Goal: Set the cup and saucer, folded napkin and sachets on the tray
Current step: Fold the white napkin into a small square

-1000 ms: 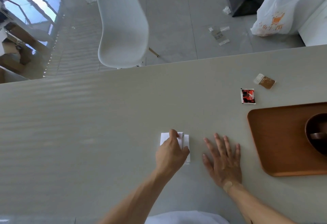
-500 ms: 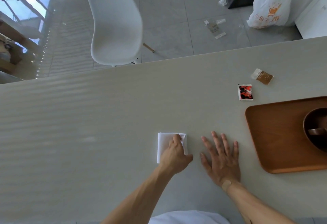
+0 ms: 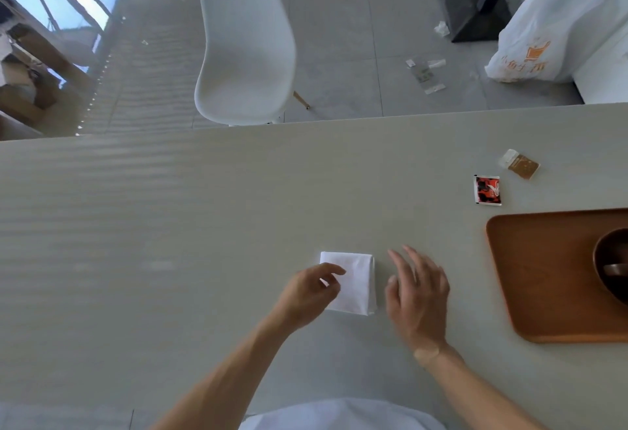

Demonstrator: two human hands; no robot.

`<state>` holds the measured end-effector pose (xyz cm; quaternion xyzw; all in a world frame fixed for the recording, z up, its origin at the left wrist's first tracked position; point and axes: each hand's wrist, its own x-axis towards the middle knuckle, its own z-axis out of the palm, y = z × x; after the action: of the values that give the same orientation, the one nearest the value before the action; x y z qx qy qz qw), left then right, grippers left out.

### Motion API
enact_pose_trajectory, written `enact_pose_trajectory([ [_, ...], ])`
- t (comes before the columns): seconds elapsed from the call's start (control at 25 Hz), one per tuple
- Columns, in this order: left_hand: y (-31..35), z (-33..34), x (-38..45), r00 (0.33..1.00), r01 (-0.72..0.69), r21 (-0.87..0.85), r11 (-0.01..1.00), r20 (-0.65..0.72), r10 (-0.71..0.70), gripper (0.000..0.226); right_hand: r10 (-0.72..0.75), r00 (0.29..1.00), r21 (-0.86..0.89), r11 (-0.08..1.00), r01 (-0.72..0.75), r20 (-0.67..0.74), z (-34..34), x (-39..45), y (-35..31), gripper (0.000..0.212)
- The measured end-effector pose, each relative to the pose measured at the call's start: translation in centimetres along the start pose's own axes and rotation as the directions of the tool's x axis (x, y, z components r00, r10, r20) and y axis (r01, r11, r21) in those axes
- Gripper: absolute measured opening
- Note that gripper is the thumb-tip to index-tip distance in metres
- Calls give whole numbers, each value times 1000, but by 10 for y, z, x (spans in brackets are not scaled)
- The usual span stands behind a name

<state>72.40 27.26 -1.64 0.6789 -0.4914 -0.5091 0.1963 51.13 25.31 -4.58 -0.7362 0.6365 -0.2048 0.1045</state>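
lying flat on table (image 3: pixel 170 225), folded napkin (image 3: pixel 353 280); left hand (image 3: pixel 311 293), right hand (image 3: pixel 418 297) loose, empty

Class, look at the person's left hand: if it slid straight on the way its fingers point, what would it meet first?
The left hand points up and right, fingers over the folded napkin, so the napkin comes first, though whether they already touch it is unclear.

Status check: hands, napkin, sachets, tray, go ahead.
Left hand open over folded napkin; right hand open beside it. Two sachets on table, off tray. Nothing in the way.
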Motion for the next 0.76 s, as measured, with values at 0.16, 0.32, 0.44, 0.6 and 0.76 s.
enact_pose_trajectory([
  [0.16, -1, 4, 7, 918, -156, 429, 890, -270, 290, 24, -180, 979, 62, 983, 175, 92, 12, 5, -61, 49],
  [0.32, -15, 21, 20, 861, -264, 650, 713, -174, 478, 42, -179, 931, -87, 972, 217, 317, 31, 7, -55, 52],
  [0.44, -33, 28, 26, 888, -296, 688, 663, -58, 457, 52, -169, 895, -121, 964, 238, 413, 43, 5, -32, 57],
  [0.6, -50, 28, 35, 904, -319, 745, 586, 53, 424, 60, -212, 854, -111, 948, 298, 476, 53, 6, -13, 67],
  [0.76, -55, 35, 40, 903, -310, 743, 593, 35, 428, 61, -217, 856, -132, 941, 310, 469, 63, 5, -10, 71],
])
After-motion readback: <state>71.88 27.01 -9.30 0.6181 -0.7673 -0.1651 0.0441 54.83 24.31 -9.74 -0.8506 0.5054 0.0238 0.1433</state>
